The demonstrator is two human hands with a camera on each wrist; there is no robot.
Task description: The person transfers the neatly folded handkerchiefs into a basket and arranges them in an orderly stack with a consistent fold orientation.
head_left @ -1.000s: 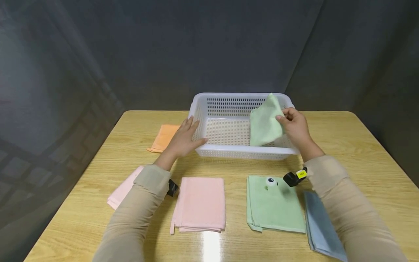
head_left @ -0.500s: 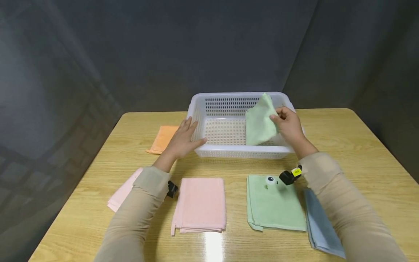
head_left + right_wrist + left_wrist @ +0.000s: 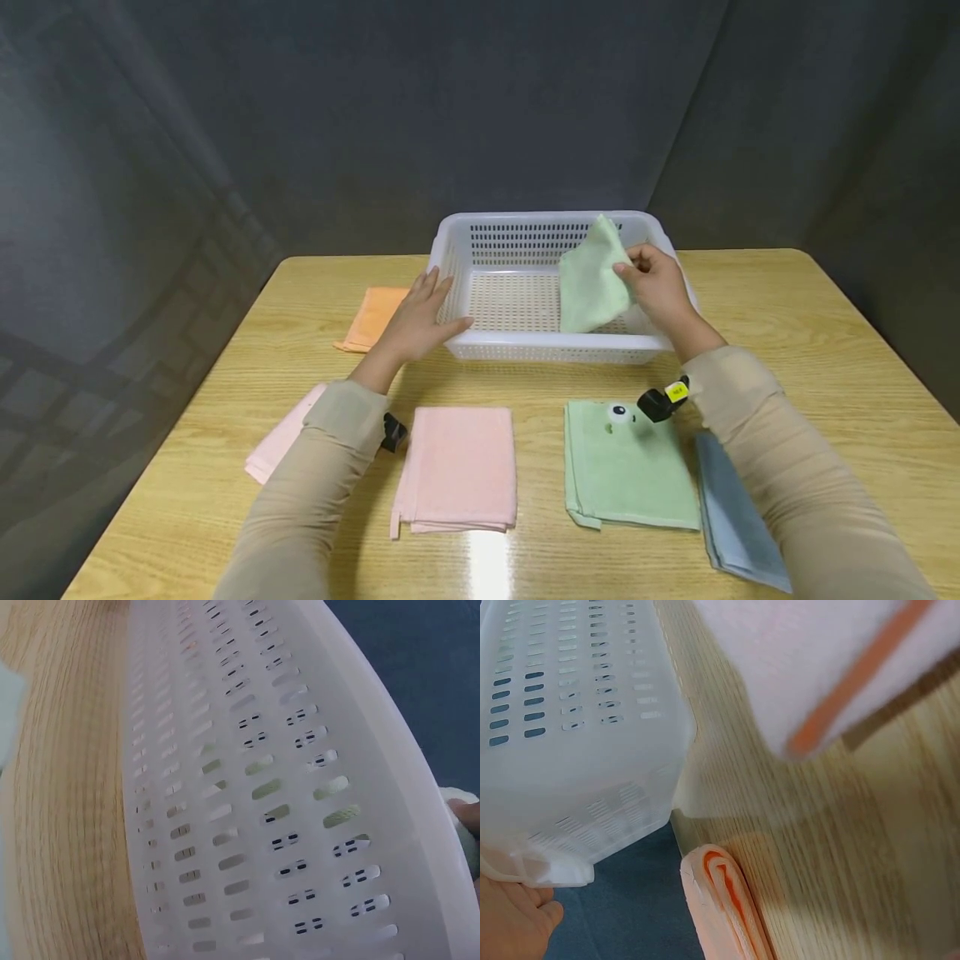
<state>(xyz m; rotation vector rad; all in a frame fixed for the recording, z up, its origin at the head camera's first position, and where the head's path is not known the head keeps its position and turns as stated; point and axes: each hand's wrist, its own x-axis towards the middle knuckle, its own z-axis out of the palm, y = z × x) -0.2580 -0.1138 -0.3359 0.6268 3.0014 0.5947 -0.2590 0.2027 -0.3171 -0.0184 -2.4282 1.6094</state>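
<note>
Head view: the pale green cloth [image 3: 588,287], likely light, limp and best taken by an edge, is slanting inside the basket [image 3: 525,339], right half; my right hand [image 3: 660,287] is pinching its right edge, my left hand [image 3: 418,322] resting spread-fingered at the left rim.

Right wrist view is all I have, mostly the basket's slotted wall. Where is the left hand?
Observer: The left hand is spread open against the rim of the basket at its left end.
Operator: And the cloth in the right hand?
Observer: One corner of that pale green cloth points upward in the head view.
Operator: What lies in front, between the arms?
Observer: Two folded cloths: a pink cloth and a green cloth with an eye on it.
</note>
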